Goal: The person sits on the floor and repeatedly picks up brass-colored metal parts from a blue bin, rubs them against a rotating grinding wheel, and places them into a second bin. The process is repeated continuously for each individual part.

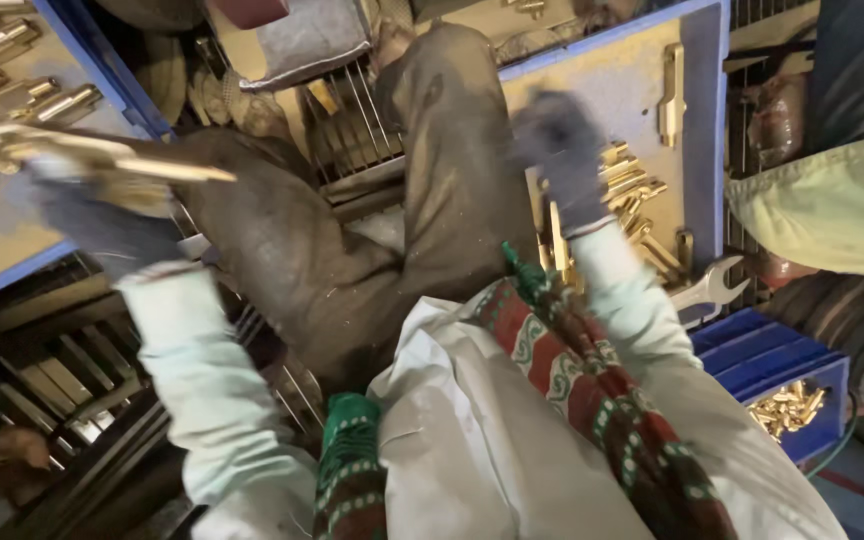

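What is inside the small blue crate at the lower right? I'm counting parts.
The blue crate holds a heap of small brass pieces in its near corner. The rest of its inside is hidden by its ribbed top, so no count is possible.

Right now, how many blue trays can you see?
3. One blue tray sits at upper left by the left hand, one at upper right under the right hand, and a small one at lower right. Others may be hidden.

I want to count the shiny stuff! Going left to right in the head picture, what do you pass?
Brass rods in the left tray → left hand holding brass pieces → bent knee → right hand → wrench → blue crate of small brass bits.
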